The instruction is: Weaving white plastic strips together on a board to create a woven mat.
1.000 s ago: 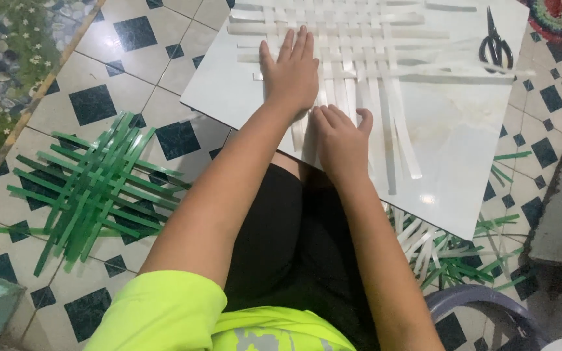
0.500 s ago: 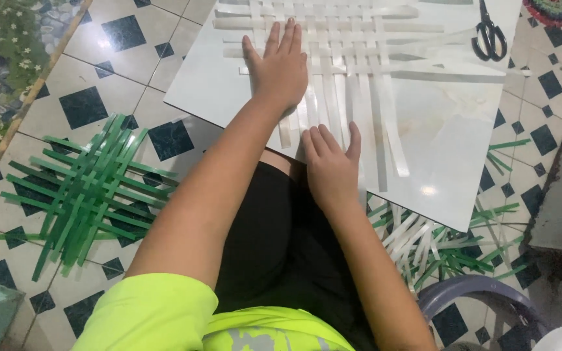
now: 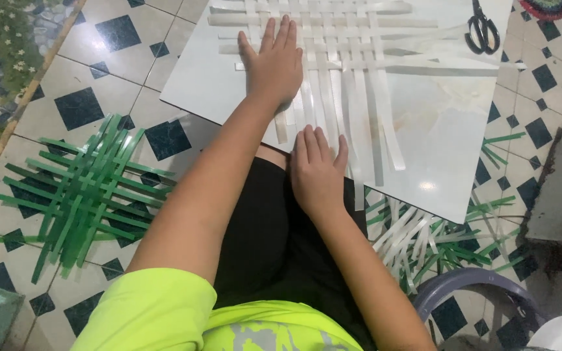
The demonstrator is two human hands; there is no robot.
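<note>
Left hand (image 3: 274,62) lies flat, fingers wide, on the white weave (image 3: 333,58); right hand (image 3: 317,170), also flat, touches near strip ends (image 3: 359,175).

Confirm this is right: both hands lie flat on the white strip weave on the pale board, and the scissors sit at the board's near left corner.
Not quite. The head view shows the scissors at the far right corner of the board. The rest holds: the left hand and right hand lie flat on the white strip weave.
</note>
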